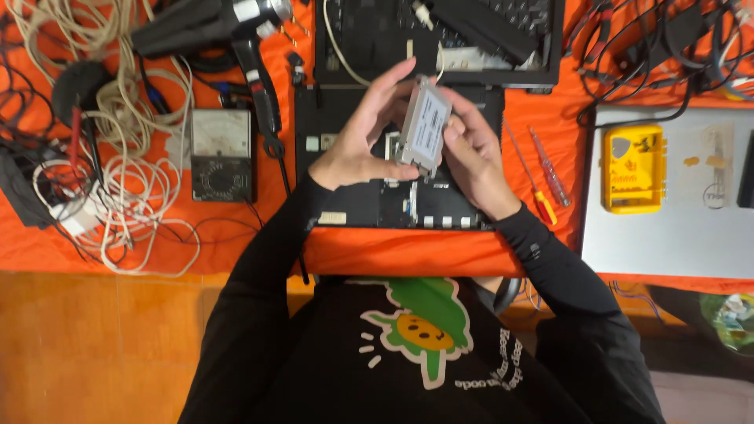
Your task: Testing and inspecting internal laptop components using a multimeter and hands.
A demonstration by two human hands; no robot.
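An orange cloth [393,251] covers the bench, and at its centre lies an opened black laptop chassis [353,196] with its underside bays exposed; a second dismantled laptop base [377,39] sits at twelve o'clock from it, a closed silver laptop [667,243] at three o'clock, and an analog multimeter [222,155] at nine o'clock. Above the open chassis, both hands hold a silver drive in its metal caddy [424,126], raised clear of the bay. Its long axis runs from about one o'clock down to seven o'clock, broad face turned toward the left. The left hand [357,141] grips it from nine o'clock, fingers clamped on the near and top edges; the right hand [471,157] closes on it from three o'clock, fingers wrapped behind. Two red-handled screwdrivers [542,180] lie at four o'clock.
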